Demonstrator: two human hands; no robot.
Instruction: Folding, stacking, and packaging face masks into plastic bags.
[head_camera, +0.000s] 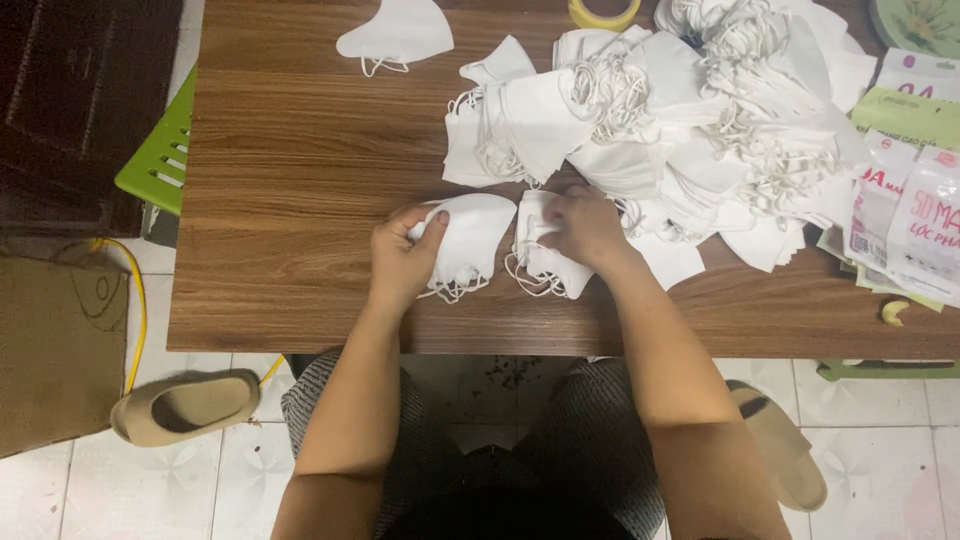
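My left hand fingers pinch a folded white mask; my right hand fingers grip a second mask just right of it, the mask heap beyond.

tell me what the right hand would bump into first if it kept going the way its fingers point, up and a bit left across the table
Most likely the heap of white masks just past the right hand, which rests on a small mask stack. Depth is hard to judge from above.

Your left hand and right hand are lying on the table, each on a mask, the pile behind, packets seemingly stacking rightward.
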